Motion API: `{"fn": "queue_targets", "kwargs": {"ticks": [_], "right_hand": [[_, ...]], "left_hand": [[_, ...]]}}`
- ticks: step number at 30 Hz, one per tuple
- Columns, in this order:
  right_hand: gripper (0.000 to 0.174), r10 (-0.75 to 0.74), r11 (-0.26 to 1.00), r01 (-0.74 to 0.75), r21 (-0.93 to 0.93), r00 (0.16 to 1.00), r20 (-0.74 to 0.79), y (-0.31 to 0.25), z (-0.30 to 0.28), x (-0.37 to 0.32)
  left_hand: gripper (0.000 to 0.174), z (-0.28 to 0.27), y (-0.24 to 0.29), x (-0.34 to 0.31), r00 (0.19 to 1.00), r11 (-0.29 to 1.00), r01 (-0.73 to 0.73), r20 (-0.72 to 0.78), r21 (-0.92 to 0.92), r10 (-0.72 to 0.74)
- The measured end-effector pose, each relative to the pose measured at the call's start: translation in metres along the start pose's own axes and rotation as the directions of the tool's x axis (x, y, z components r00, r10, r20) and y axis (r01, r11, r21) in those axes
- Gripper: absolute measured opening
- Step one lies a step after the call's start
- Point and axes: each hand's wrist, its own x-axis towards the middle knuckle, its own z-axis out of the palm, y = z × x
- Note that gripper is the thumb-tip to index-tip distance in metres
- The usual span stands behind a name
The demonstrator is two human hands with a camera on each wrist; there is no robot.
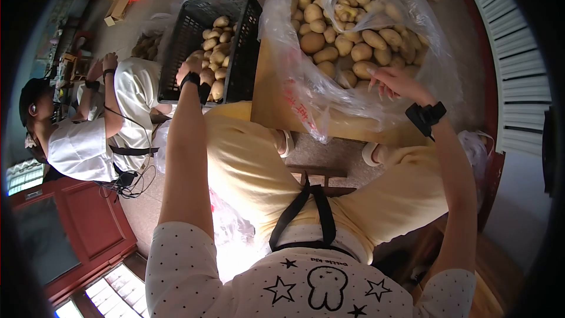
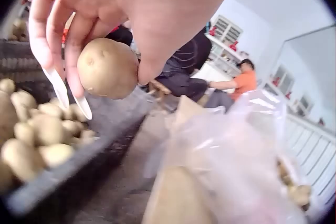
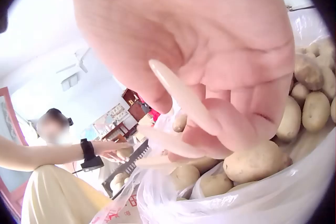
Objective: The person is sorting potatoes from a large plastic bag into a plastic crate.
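My left hand [image 1: 189, 69] pinches a single potato [image 2: 107, 69] between thumb and fingers, above the near left part of a black plastic crate [image 1: 249, 41]. Smooth tan potatoes [image 1: 219, 53] fill part of that crate. On the other side, my right hand [image 1: 401, 83] hovers over the near edge of a large clear plastic bag [image 1: 282, 73], palm partly turned down. Its long-nailed fingers [image 3: 247, 113] bend loosely and hold nothing. Inside the opened bag lies a big heap of potatoes [image 1: 362, 53], some close below those fingers in the right wrist view.
The bag rests on a yellowish board [image 1: 265, 91] in front of my knees, beside the crate. Another person [image 1: 82, 147] sits to the left with cables nearby. A cardboard box [image 1: 118, 6] stands far left, and a white slatted panel [image 1: 518, 53] borders the right.
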Motion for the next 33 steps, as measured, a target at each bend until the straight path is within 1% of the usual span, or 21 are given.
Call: {"fn": "queue_targets", "kwargs": {"ticks": [1, 3, 5, 9, 11, 12, 13, 14, 15, 17, 18, 19, 20, 21, 23, 24, 26, 28, 29, 31, 33], "right_hand": [[0.046, -0.005, 1.0, 0.005, 0.004, 1.0, 0.002, 0.0, 0.0, 0.0], [0.042, 0.003, 0.999, -0.003, -0.035, 1.0, 0.007, 0.001, -0.001, -0.001], [0.04, -0.024, 0.999, 0.024, -0.03, 1.0, 0.012, 0.005, -0.001, 0.001], [0.038, -0.038, 0.997, 0.038, -0.073, 0.999, 0.004, 0.004, -0.004, 0.003], [0.039, 0.019, 0.996, -0.021, -0.09, 1.0, -0.02, 0.004, -0.005, 0.003], [0.041, -0.125, 0.941, 0.087, -0.326, 0.988, -0.095, 0.01, -0.002, 0.005], [0.045, -0.277, 0.819, 0.166, -0.549, 0.953, -0.126, 0.013, 0.0, 0.005], [0.058, -0.261, 0.786, 0.142, -0.601, 0.958, -0.115, 0.012, 0.0, 0.0], [0.058, -0.254, 0.788, 0.133, -0.601, 0.96, -0.121, 0.015, 0.002, -0.004], [0.066, -0.28, 0.659, 0.117, -0.743, 0.955, -0.098, 0.023, 0.008, -0.008], [0.066, -0.276, 0.66, 0.113, -0.743, 0.956, -0.1, 0.028, 0.011, -0.008], [0.068, -0.324, 0.592, 0.112, -0.799, 0.94, -0.109, 0.034, 0.015, -0.007], [0.07, -0.372, 0.518, 0.105, -0.849, 0.921, -0.113, 0.038, 0.016, -0.006], [0.07, -0.367, 0.52, 0.099, -0.849, 0.923, -0.117, 0.039, 0.016, -0.006], [0.068, -0.353, 0.519, 0.101, -0.849, 0.93, -0.106, 0.037, 0.02, -0.004], [0.068, -0.348, 0.519, 0.096, -0.849, 0.931, -0.107, 0.039, 0.022, -0.004], [0.054, -0.379, 0.489, 0.068, -0.869, 0.914, -0.141, 0.045, 0.031, -0.003], [0.047, -0.334, 0.523, 0.106, -0.845, 0.938, -0.089, 0.053, 0.037, 0.005], [0.041, -0.291, 0.559, 0.14, -0.817, 0.956, -0.035, 0.056, 0.038, 0.009], [0.037, -0.293, 0.554, 0.162, -0.817, 0.956, -0.009, 0.053, 0.043, 0.007], [0.033, -0.291, 0.551, 0.18, -0.815, 0.957, 0.015, 0.05, 0.046, 0.006]], "left_hand": [[0.071, 0.006, -0.016, 0.008, 0.999, 0.999, 0.038, 0.025, 0.002, -0.038], [0.062, 0.025, -0.035, 0.021, 0.997, 0.983, 0.077, -0.005, 0.165, -0.077], [0.056, 0.031, -0.043, 0.023, 0.997, 0.975, 0.059, 0.043, 0.216, -0.07], [0.043, 0.012, -0.024, -0.002, 0.94, 0.935, 0.106, 0.272, 0.337, -0.205], [0.039, 0.022, -0.018, 0.025, 0.968, 0.907, 0.016, 0.219, 0.422, -0.119], [0.038, 0.017, -0.005, 0.015, 0.995, 0.938, -0.03, 0.102, 0.345, -0.005], [0.037, 0.005, 0.011, 0.002, 0.995, 0.959, -0.085, -0.027, 0.271, 0.096], [0.039, 0.001, 0.026, -0.003, 0.942, 0.929, -0.254, -0.151, 0.268, 0.301], [0.042, -0.003, 0.041, -0.008, 0.832, 0.866, -0.41, -0.272, 0.286, 0.483], [0.046, -0.027, 0.083, -0.048, 0.591, 0.624, -0.78, -0.279, 0.045, 0.757], [0.046, -0.039, 0.105, -0.081, 0.484, 0.473, -0.875, -0.221, -0.103, 0.847], [0.046, -0.047, 0.121, -0.117, 0.357, 0.305, -0.917, -0.184, -0.257, 0.916], [0.043, -0.049, 0.131, -0.147, 0.207, 0.167, -0.959, -0.163, -0.229, 0.965], [0.04, -0.046, 0.137, -0.173, 0.05, 0.021, -0.979, -0.137, -0.205, 0.989], [0.047, -0.03, 0.147, -0.215, -0.168, -0.178, -0.978, -0.094, -0.105, 0.981], [0.052, -0.019, 0.149, -0.233, -0.18, -0.183, -0.981, -0.037, -0.069, 0.983], [0.056, 0.007, 0.148, -0.251, -0.189, -0.188, -0.981, 0.02, -0.036, 0.982], [0.061, 0.029, 0.144, -0.256, -0.271, -0.277, -0.958, 0.083, 0.073, 0.959], [0.061, 0.036, 0.143, -0.254, -0.271, -0.277, -0.958, 0.083, 0.073, 0.959], [0.058, 0.043, 0.141, -0.254, -0.278, -0.29, -0.956, 0.175, 0.051, 0.945], [0.057, 0.049, 0.147, -0.254, -0.253, -0.269, -0.96, 0.165, 0.08, 0.953]]}}
